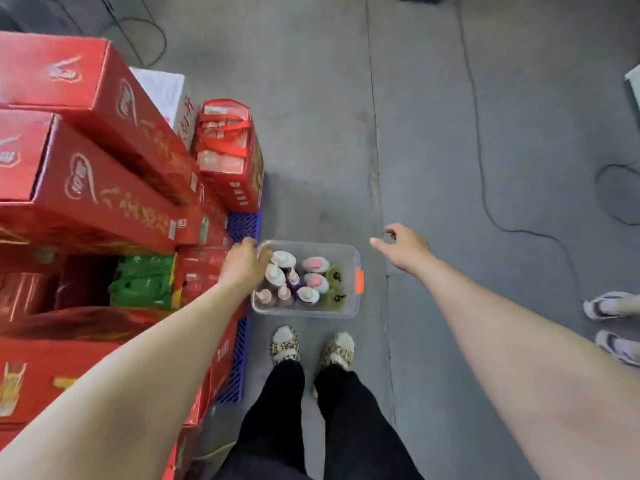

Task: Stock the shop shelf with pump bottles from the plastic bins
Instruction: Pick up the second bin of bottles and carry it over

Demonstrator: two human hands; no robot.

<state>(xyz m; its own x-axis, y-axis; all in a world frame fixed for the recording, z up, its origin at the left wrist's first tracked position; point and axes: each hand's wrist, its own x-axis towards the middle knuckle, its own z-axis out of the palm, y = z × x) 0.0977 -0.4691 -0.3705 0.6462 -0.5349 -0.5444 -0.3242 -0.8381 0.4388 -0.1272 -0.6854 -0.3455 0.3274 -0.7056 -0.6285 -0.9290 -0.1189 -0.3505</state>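
In the lower centre of the frame we see the plastic bin (341, 249) on the grey floor, with an orange latch (359, 281) on its right wall. The pump bottles (313, 282) stand upright inside it, packed close together: white, pink and purple ones on the left, dark-capped greenish ones on the right.

Our left hand (244, 261) is at the bin's upper left corner, its fingers curled over the rim and gripping it. Our right hand (403, 247) hangs in the air to the right of the bin, apart from it, fingers loosely spread and holding nothing.

Stacked red cartons (86, 161) fill the left side of the frame and crowd right up to the bin. They sit on a blue pallet (242, 225) whose edge is just beside the left hand. Green packs (143, 282) show in a gap between the cartons. A thin cable (485, 188) snakes down the floor on the right.

Below the bin stand our leopard-print slippers (284, 344). At the right edge another person's sneakers (604, 304) are cut off. The left fingertips are hidden behind the rim, and the bottle labels are too blurred to read.
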